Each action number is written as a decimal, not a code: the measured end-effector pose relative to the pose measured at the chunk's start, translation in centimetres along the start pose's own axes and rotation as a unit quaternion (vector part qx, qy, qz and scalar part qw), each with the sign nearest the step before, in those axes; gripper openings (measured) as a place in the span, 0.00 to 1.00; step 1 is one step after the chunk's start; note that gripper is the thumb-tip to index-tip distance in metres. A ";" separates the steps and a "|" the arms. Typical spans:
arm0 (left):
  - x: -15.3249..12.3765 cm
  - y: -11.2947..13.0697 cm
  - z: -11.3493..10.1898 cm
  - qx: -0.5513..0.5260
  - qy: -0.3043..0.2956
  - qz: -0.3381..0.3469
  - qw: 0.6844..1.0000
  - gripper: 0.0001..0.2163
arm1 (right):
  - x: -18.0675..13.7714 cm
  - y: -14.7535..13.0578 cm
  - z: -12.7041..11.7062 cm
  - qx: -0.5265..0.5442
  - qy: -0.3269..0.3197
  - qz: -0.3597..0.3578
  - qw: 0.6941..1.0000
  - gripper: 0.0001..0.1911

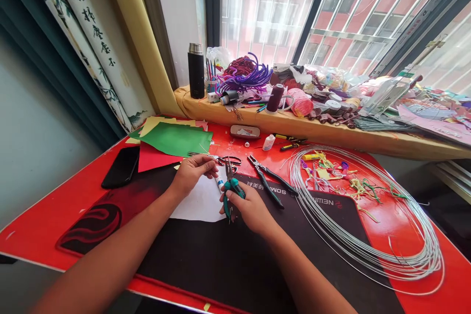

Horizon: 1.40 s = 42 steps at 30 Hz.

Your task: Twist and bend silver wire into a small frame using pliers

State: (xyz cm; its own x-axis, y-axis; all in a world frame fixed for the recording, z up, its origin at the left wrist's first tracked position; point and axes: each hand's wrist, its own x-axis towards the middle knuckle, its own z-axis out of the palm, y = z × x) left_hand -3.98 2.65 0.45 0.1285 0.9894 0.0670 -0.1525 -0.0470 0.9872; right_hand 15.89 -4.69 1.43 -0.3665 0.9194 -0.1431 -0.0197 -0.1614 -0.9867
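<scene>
My left hand (194, 172) is closed in a pinch above the white paper (198, 207). Thin pale lines, which look like a thin wire (204, 149), rise from its fingertips. My right hand (247, 204) grips needle-nose pliers (232, 186) with green and black handles, their jaws pointing away from me. Whether the jaws hold anything is too small to tell. Just beyond both hands lies a pair of scissors (235, 161), partly hidden. Larger black-handled pliers (268, 181) rest to the right of my right hand, on the black desk mat (221, 260).
A large coil of silvery wire (415, 260) covers the right side, with colourful scraps (327, 174) inside it. Green paper (176, 138) and a black phone (121, 167) lie left. A small white bottle (269, 142) stands behind. Yarn, a thermos (196, 71) and clutter fill the sill.
</scene>
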 end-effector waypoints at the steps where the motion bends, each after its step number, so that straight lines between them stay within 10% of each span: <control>1: -0.1 0.0 0.1 0.022 -0.003 0.007 1.000 0.17 | 0.1 0.1 -0.1 -0.004 0.018 -0.005 1.000 0.17; 16: -1.4 -0.8 0.7 0.319 -0.014 0.131 0.939 0.12 | 0.2 0.5 -0.1 -0.108 0.050 0.004 0.993 0.18; 29: -0.8 0.3 0.6 0.045 -0.156 -0.041 0.986 0.21 | 0.2 0.4 -0.6 -0.210 0.090 -0.015 0.973 0.13; 35: -1.0 -0.3 0.4 0.185 -0.053 0.059 0.980 0.16 | 0.1 0.4 -0.5 -0.245 0.085 -0.026 0.966 0.13; 42: -1.2 -0.3 -0.3 0.378 0.030 0.218 0.899 0.15 | -0.4 -0.5 0.1 -0.358 0.100 -0.049 0.927 0.13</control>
State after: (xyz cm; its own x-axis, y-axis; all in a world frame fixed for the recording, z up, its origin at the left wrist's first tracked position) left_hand -4.40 1.51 0.05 0.1621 0.8594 0.4850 0.5375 -0.4891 0.6870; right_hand 15.97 -5.01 2.00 -0.2143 0.9767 0.0084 0.6057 0.1397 -0.7833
